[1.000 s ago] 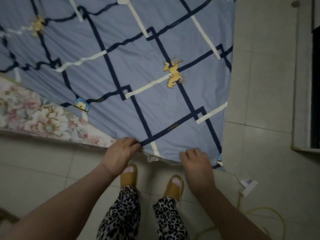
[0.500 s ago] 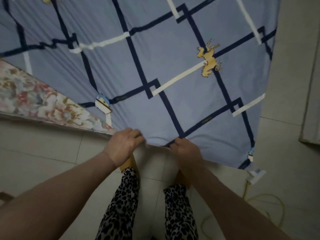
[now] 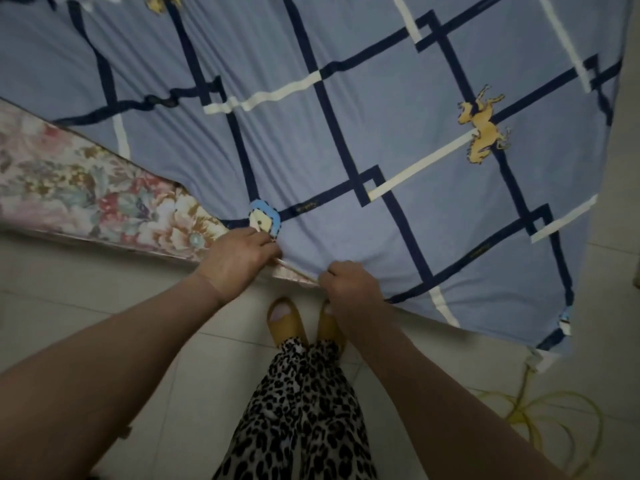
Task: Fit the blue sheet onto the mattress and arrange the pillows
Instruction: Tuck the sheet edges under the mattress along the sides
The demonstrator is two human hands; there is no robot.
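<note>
The blue sheet, crossed by navy and white bands with yellow horse prints, lies over most of the mattress. The floral mattress shows bare at the left. My left hand grips the sheet's near hem beside a blue patch. My right hand pinches the same hem a little further right. A thin strip of mattress edge shows between the two hands. The sheet's near right corner hangs over the floor. No pillows are in view.
Pale tiled floor runs along the mattress's near side. My feet in yellow slippers stand right at the edge. A white plug with a yellow cable lies on the floor at the right.
Both hands have shifted left along the hem, with the sheet held throughout. The view has followed, so more bare floral mattress shows at the left.
</note>
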